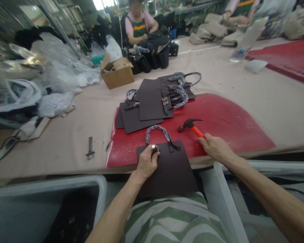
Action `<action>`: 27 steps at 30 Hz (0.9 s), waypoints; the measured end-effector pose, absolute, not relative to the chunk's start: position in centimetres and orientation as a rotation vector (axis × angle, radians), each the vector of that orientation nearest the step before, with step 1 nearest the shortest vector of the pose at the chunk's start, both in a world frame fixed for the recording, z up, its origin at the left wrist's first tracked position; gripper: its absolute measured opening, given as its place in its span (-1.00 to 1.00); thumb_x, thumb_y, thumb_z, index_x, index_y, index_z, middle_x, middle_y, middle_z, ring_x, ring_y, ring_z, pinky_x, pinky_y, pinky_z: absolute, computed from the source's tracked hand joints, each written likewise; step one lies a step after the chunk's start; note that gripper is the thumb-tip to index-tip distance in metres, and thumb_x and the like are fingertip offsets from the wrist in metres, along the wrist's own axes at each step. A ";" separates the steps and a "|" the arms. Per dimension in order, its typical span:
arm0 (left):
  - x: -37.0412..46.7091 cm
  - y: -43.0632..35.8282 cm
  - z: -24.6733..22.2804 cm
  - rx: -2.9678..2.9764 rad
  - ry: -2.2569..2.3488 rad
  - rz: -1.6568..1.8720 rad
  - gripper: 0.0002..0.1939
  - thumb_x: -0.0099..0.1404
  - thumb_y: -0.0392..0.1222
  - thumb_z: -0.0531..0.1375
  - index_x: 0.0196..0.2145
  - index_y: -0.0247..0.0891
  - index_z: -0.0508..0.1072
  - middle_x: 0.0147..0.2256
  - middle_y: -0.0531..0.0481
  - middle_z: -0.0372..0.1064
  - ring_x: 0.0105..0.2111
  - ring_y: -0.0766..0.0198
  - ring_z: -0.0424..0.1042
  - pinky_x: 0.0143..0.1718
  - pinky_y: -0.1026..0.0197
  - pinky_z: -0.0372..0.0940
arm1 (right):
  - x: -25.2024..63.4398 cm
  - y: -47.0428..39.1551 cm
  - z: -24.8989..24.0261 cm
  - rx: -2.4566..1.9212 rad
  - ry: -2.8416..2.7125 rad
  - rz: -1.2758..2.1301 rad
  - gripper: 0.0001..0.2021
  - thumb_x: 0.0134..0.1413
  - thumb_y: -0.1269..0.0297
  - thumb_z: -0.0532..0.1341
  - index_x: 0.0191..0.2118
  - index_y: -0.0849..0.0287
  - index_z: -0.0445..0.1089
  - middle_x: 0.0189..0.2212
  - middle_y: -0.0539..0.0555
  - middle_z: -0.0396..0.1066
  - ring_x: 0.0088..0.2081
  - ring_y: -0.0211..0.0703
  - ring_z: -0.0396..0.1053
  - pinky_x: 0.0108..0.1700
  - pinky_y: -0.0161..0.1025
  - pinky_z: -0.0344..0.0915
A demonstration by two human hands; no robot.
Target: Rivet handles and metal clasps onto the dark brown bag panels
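Note:
My left hand (147, 162) is closed in a pinch over the top of a dark brown bag panel (172, 172). Between its fingertips shows a short metal punch (155, 148) with a silvery end; its lower part is hidden. A handle (157, 128) wrapped in clear plastic arches up from the panel's top edge. The panel overhangs the table edge towards my lap. To the right, my right hand (215, 145) grips a claw hammer (192, 126) by its orange handle. The hammer's dark head is over the red mat (225, 125), apart from the panel.
More brown bag panels (152, 101) with wrapped handles lie stacked on the mat. A dark metal tool (90, 148) lies to the left. Beyond are a cardboard box (118, 76), black bags (157, 50) and a co-worker (139, 27). Grey bins (101, 192) stand below the edge.

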State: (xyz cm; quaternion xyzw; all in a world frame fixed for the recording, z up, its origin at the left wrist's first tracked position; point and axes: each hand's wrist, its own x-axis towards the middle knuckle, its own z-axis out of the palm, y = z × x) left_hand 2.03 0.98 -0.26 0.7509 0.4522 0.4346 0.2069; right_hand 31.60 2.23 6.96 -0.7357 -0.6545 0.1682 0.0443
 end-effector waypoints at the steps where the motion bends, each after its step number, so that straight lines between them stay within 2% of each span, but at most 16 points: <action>1: 2.0 0.9 -0.2 2.082 1.254 1.204 -0.86 0.35 -0.33 0.14 -0.14 -0.23 0.39 -0.26 -0.04 0.49 -0.25 0.23 0.52 -0.16 0.22 0.41 | 31.4 2.2 6.6 -2.234 -2.010 0.417 -0.70 0.31 0.21 -0.01 -0.15 0.29 0.38 -0.20 0.37 0.44 -0.17 0.14 0.42 -0.19 -0.08 0.26; 2: 1.9 0.8 -0.1 2.076 1.248 1.202 -0.85 0.36 -0.32 0.14 -0.12 -0.22 0.39 -0.24 -0.05 0.49 -0.23 0.23 0.52 -0.14 0.22 0.41 | 30.9 2.0 6.3 -2.177 -2.033 0.314 -0.67 0.30 0.20 0.03 -0.03 0.31 0.38 -0.04 0.42 0.39 -0.04 0.22 0.38 -0.09 -0.01 0.26; 4: 1.9 0.7 0.0 2.072 1.238 1.208 -0.85 0.37 -0.31 0.14 -0.10 -0.22 0.40 -0.23 -0.05 0.49 -0.21 0.23 0.52 -0.12 0.22 0.41 | 29.1 1.6 5.9 -1.917 -2.116 0.170 -0.59 0.28 0.17 0.10 0.14 0.28 0.32 0.18 0.41 0.25 0.15 0.28 0.24 0.09 0.10 0.19; 6: 1.9 0.7 -0.1 2.078 1.241 1.213 -0.86 0.38 -0.30 0.14 -0.11 -0.22 0.41 -0.23 -0.04 0.49 -0.22 0.24 0.52 -0.13 0.22 0.42 | 26.6 1.1 5.5 -1.608 -2.210 0.168 -0.54 0.24 0.16 0.19 0.20 0.22 0.31 0.24 0.35 0.20 0.20 0.25 0.18 0.19 0.14 0.14; 10: 1.7 0.6 -0.3 2.119 1.253 1.257 -0.88 0.39 -0.30 0.13 -0.13 -0.23 0.42 -0.24 -0.05 0.50 -0.23 0.25 0.53 -0.14 0.24 0.44 | 22.2 0.7 3.6 -1.402 -2.326 0.299 -0.48 0.12 0.10 0.33 0.18 0.14 0.37 0.26 0.31 0.20 0.22 0.28 0.16 0.25 0.25 0.05; 16: 1.6 0.5 -0.5 2.160 1.261 1.286 -0.87 0.42 -0.29 0.13 -0.10 -0.23 0.42 -0.21 -0.07 0.52 -0.18 0.24 0.55 -0.09 0.20 0.46 | 21.4 1.1 2.0 -1.436 -2.331 0.363 -0.23 -0.06 -0.08 0.43 0.21 0.23 0.32 0.26 0.30 0.23 0.24 0.32 0.13 0.31 0.30 -0.03; 21: 1.6 0.3 -0.7 2.163 1.187 1.370 -0.85 0.40 -0.35 0.13 -0.09 -0.22 0.39 -0.18 -0.10 0.52 -0.15 0.23 0.56 -0.06 0.15 0.49 | 21.5 1.0 2.3 -1.464 -2.336 0.369 -0.21 -0.11 -0.04 0.47 0.21 0.22 0.31 0.25 0.28 0.24 0.25 0.31 0.12 0.34 0.29 -0.08; 27: 1.6 0.1 -0.7 2.168 1.148 1.388 -0.86 0.43 -0.35 0.11 -0.09 -0.23 0.38 -0.17 -0.13 0.53 -0.12 0.20 0.57 -0.06 0.10 0.52 | 21.5 1.1 1.9 -1.417 -2.377 0.350 -0.19 -0.10 -0.12 0.45 0.21 0.21 0.30 0.19 0.27 0.31 0.21 0.32 0.14 0.35 0.30 -0.12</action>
